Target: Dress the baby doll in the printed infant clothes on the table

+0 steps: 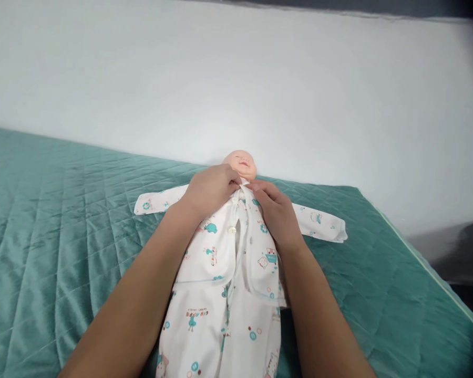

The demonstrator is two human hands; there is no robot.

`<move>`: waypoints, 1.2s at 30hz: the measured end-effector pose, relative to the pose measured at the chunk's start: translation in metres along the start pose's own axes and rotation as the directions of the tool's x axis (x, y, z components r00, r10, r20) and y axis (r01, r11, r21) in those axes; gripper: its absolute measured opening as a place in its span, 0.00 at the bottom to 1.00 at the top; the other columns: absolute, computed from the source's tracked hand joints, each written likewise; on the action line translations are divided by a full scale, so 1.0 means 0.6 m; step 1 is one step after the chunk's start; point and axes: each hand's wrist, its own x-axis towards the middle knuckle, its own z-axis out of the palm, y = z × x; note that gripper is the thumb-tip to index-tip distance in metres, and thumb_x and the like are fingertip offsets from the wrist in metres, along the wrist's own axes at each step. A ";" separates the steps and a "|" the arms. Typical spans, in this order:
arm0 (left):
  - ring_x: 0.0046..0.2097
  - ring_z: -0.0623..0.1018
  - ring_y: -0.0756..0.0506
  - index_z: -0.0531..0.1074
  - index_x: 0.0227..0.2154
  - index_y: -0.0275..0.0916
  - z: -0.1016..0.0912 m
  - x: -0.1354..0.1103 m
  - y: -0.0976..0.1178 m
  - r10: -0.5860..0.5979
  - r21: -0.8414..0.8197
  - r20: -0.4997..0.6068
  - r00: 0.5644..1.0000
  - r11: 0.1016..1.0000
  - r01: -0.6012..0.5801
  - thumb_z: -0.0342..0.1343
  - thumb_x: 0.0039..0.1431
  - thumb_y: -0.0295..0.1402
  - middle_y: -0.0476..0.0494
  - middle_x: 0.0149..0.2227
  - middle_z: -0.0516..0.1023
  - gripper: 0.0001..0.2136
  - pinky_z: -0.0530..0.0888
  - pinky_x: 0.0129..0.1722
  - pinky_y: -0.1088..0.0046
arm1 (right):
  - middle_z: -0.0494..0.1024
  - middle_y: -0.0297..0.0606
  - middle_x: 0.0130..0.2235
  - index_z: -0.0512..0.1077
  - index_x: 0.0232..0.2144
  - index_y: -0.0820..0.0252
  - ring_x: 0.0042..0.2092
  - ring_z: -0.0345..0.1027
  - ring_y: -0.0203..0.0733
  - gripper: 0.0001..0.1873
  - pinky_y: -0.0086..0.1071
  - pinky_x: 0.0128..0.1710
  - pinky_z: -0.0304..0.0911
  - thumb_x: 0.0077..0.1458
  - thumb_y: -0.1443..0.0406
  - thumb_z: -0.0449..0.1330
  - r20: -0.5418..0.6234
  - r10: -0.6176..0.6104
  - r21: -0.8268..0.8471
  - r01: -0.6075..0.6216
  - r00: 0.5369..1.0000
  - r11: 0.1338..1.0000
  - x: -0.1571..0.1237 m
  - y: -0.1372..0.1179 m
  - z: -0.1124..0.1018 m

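A baby doll (pixel 240 161) lies on its back on a teal quilted bed (pixel 63 220), head toward the wall. It wears a white printed shirt (pixel 216 252) with small buttons, and the front panels hang partly apart. My left hand (pixel 209 190) pinches the left collar edge just under the doll's chin. My right hand (pixel 275 214) rests on the right chest panel, its fingertips gripping the collar edge next to the left hand. The doll's sleeves (pixel 323 226) spread out to both sides.
A white wall (pixel 260 79) rises right behind the doll's head. The bed's right edge (pixel 425 262) drops to a dark floor at the right.
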 end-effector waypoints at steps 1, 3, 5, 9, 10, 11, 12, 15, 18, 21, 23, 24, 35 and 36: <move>0.40 0.78 0.41 0.81 0.35 0.45 0.000 0.000 0.000 -0.008 0.018 -0.001 1.000 1.000 0.008 0.53 0.61 0.34 0.44 0.40 0.82 0.11 0.70 0.42 0.66 | 0.79 0.35 0.50 0.78 0.33 0.54 0.55 0.69 0.47 0.10 0.41 0.59 0.59 0.56 0.57 0.60 -0.008 -0.001 -0.010 0.001 1.000 1.000 0.000 0.000 0.000; 0.40 0.77 0.41 0.81 0.35 0.45 -0.001 0.000 0.000 -0.009 0.029 -0.005 1.000 1.000 0.009 0.53 0.61 0.35 0.44 0.41 0.81 0.10 0.69 0.40 0.66 | 0.78 0.35 0.49 0.78 0.32 0.54 0.54 0.69 0.46 0.09 0.41 0.58 0.60 0.56 0.57 0.60 -0.018 -0.006 -0.035 0.005 1.000 0.999 -0.001 -0.001 0.001; 0.41 0.77 0.41 0.81 0.37 0.46 -0.001 0.000 0.000 -0.003 0.024 -0.005 1.000 1.000 0.003 0.52 0.61 0.35 0.45 0.43 0.81 0.11 0.69 0.40 0.67 | 0.78 0.35 0.49 0.77 0.32 0.54 0.53 0.68 0.46 0.09 0.40 0.58 0.59 0.56 0.58 0.60 -0.019 -0.019 -0.063 0.018 1.000 0.998 -0.002 -0.002 0.002; 0.43 0.77 0.42 0.79 0.43 0.46 -0.002 -0.003 -0.001 0.044 0.078 0.017 0.999 0.996 -0.045 0.49 0.64 0.33 0.45 0.46 0.80 0.13 0.68 0.39 0.68 | 0.77 0.35 0.48 0.76 0.31 0.54 0.53 0.68 0.45 0.09 0.41 0.58 0.58 0.57 0.58 0.58 -0.010 -0.055 -0.090 0.054 0.998 0.994 -0.001 -0.002 0.002; 0.45 0.77 0.42 0.79 0.44 0.46 -0.002 -0.004 -0.001 0.070 0.103 0.018 0.997 0.992 -0.071 0.48 0.65 0.32 0.45 0.48 0.79 0.14 0.68 0.39 0.68 | 0.77 0.35 0.48 0.76 0.31 0.54 0.53 0.68 0.45 0.09 0.41 0.59 0.58 0.57 0.58 0.58 -0.009 -0.063 -0.092 0.062 0.998 0.994 -0.001 -0.001 0.002; 0.46 0.76 0.42 0.78 0.45 0.46 -0.002 -0.005 -0.001 0.092 0.127 0.017 0.996 0.987 -0.093 0.47 0.65 0.32 0.45 0.48 0.78 0.15 0.68 0.39 0.68 | 0.77 0.35 0.48 0.76 0.31 0.54 0.53 0.67 0.45 0.09 0.41 0.59 0.58 0.57 0.59 0.58 -0.007 -0.070 -0.093 0.069 0.998 0.993 0.000 0.000 0.002; 0.47 0.76 0.41 0.78 0.45 0.46 -0.002 -0.005 -0.001 0.110 0.147 0.018 0.994 0.983 -0.111 0.47 0.65 0.32 0.44 0.49 0.78 0.15 0.68 0.39 0.68 | 0.77 0.35 0.48 0.76 0.31 0.53 0.53 0.67 0.45 0.09 0.41 0.59 0.58 0.57 0.59 0.58 -0.005 -0.075 -0.093 0.074 0.997 0.993 0.000 0.001 0.002; 0.49 0.75 0.41 0.78 0.47 0.50 -0.002 -0.006 0.000 0.139 0.166 0.029 0.990 0.976 -0.142 0.47 0.65 0.32 0.44 0.48 0.77 0.16 0.67 0.40 0.68 | 0.76 0.35 0.48 0.76 0.31 0.53 0.53 0.67 0.45 0.09 0.42 0.59 0.58 0.57 0.59 0.58 -0.003 -0.077 -0.089 0.077 0.997 0.993 0.001 0.002 0.003; 0.49 0.75 0.41 0.79 0.47 0.52 -0.002 -0.006 -0.001 0.154 0.156 0.026 0.988 0.975 -0.156 0.47 0.66 0.33 0.44 0.46 0.77 0.16 0.68 0.41 0.68 | 0.76 0.36 0.48 0.77 0.31 0.53 0.53 0.67 0.45 0.08 0.42 0.59 0.58 0.57 0.60 0.58 -0.006 -0.072 -0.091 0.071 0.997 0.993 0.000 0.001 0.003; 0.48 0.75 0.42 0.79 0.47 0.52 -0.001 -0.004 -0.005 0.143 0.131 0.022 0.990 0.981 -0.144 0.47 0.66 0.34 0.46 0.46 0.77 0.16 0.68 0.43 0.68 | 0.77 0.36 0.48 0.77 0.32 0.54 0.53 0.68 0.45 0.08 0.42 0.59 0.58 0.57 0.60 0.58 -0.010 -0.066 -0.096 0.064 0.998 0.993 0.000 0.001 0.003; 0.48 0.75 0.42 0.80 0.46 0.51 0.000 -0.003 -0.008 0.140 0.112 0.016 0.990 0.984 -0.141 0.47 0.66 0.34 0.46 0.47 0.77 0.16 0.68 0.44 0.68 | 0.76 0.36 0.48 0.77 0.32 0.54 0.53 0.68 0.45 0.08 0.42 0.58 0.59 0.57 0.60 0.58 -0.007 -0.068 -0.100 0.066 0.998 0.993 0.000 0.000 0.004; 0.48 0.75 0.42 0.80 0.46 0.50 0.001 -0.002 -0.010 0.140 0.102 0.006 0.990 0.985 -0.140 0.47 0.66 0.34 0.46 0.47 0.77 0.16 0.68 0.44 0.68 | 0.76 0.36 0.48 0.77 0.32 0.54 0.53 0.68 0.45 0.08 0.42 0.58 0.59 0.57 0.60 0.58 -0.004 -0.070 -0.102 0.070 0.998 0.992 0.000 0.000 0.004; 0.44 0.77 0.44 0.81 0.40 0.44 0.004 0.001 -0.021 0.196 -0.011 -0.006 0.981 0.981 -0.196 0.48 0.62 0.30 0.45 0.43 0.77 0.15 0.69 0.42 0.69 | 0.75 0.36 0.48 0.78 0.33 0.53 0.53 0.67 0.45 0.07 0.39 0.50 0.63 0.57 0.61 0.59 0.021 -0.123 -0.090 0.125 0.992 0.988 -0.005 0.002 0.003; 0.43 0.77 0.44 0.81 0.40 0.43 0.004 0.002 -0.019 0.181 -0.018 -0.013 0.983 0.983 -0.181 0.49 0.61 0.30 0.45 0.43 0.77 0.14 0.69 0.42 0.68 | 0.76 0.36 0.48 0.78 0.34 0.53 0.53 0.67 0.45 0.07 0.39 0.50 0.63 0.57 0.61 0.59 0.024 -0.129 -0.093 0.131 0.991 0.987 -0.005 0.004 0.003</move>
